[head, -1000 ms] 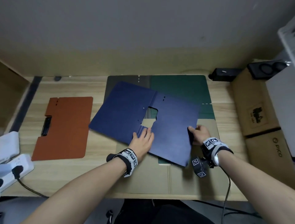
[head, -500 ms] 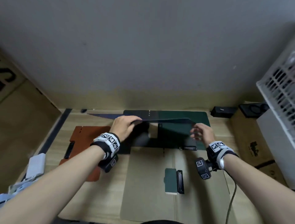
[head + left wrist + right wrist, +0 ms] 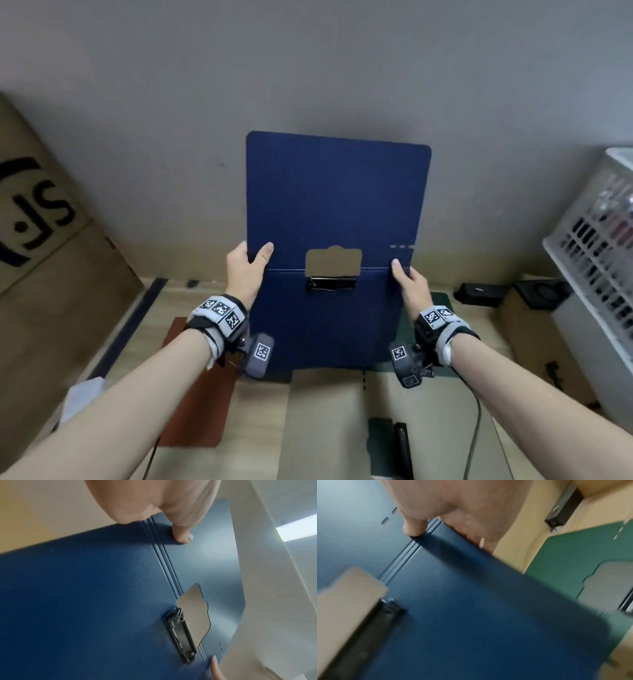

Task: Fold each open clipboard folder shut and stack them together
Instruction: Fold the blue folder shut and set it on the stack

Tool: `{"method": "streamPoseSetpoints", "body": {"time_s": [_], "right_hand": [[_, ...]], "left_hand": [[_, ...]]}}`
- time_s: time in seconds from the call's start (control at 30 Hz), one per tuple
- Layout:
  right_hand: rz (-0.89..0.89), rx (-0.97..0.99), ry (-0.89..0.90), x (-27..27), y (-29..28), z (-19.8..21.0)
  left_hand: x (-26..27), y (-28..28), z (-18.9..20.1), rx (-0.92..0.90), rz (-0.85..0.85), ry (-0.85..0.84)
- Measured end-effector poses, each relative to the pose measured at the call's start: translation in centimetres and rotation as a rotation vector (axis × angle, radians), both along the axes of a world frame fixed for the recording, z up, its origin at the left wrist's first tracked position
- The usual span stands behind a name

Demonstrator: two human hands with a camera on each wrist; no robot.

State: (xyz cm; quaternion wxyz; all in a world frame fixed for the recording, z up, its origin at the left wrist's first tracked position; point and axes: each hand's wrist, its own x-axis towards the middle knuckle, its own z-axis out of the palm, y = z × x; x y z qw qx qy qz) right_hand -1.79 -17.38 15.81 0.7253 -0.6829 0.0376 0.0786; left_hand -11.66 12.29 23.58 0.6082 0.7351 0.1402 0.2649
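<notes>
The open blue clipboard folder [image 3: 335, 198] is held upright in the air before the wall, its inside facing me and its black metal clip [image 3: 331, 283] just below the fold line. My left hand [image 3: 247, 263] grips the folder's left edge at the fold, thumb on the inner face [image 3: 183, 536]. My right hand [image 3: 407, 281] grips the right edge at the fold, thumb on the front [image 3: 412, 528]. A green folder [image 3: 435, 308] lies open on the table behind the blue one [image 3: 573, 555]. An orange-brown folder [image 3: 202, 404] lies shut at the left.
A small dark green clipboard with a black clip [image 3: 390, 445] lies on a cardboard sheet [image 3: 322, 425] near the table's front. Cardboard boxes [image 3: 51, 267] stand at the left, a white slotted crate [image 3: 599, 260] and black devices [image 3: 479, 293] at the right.
The blue folder lay flat on the table a second ago. Both hands have lifted it and turned it upright, inside facing me. My view has tilted up toward the wall.
</notes>
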Motion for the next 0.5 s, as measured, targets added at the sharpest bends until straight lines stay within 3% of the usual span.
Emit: {"method": "streamPoseSetpoints", "body": {"time_s": [0.1,0.17,0.3,0.4,0.5], "right_hand": [[-0.136,-0.039,-0.132,0.6,1.1,0.5],[-0.101,-0.095,-0.189,0.7,1.8,1.2],[0.104,-0.274,-0.190,1.3,2.1,1.6],[0.353,-0.523,-0.162,1.7,2.7,0.7],[0.605,-0.748,-0.110,1.9,4.0,-1.6]], "left_hand": [[-1.6,0.7,-4.5,-0.138,-0.014,0.100],[-2.7,1.7,-8.0,-0.232,-0.049,0.227],[-4.9,5.9,-14.0,-0.438,0.141,0.461],[-6.6,9.6,-17.1,-0.404,0.334,0.501],[-8.1,11.8,-19.4,-0.289,0.330,0.651]]}}
